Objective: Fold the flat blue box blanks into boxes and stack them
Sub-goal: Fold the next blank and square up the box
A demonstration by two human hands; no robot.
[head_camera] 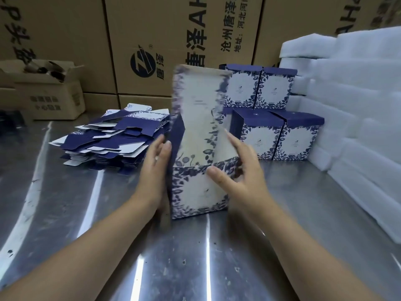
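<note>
box (199,187) stands upright on the desk (195,257), blurred, between your hands: left grip (155,162) flat against its left side, right grip (240,170) spread open, thumb on its front.

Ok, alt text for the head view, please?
A person holds a partly folded blue-and-white floral box upright on a metal table, the left hand flat against its side, the right hand touching its front. A pile of flat blanks lies to the left; finished boxes sit stacked in two tiers behind, beside white foam sheets.
</note>
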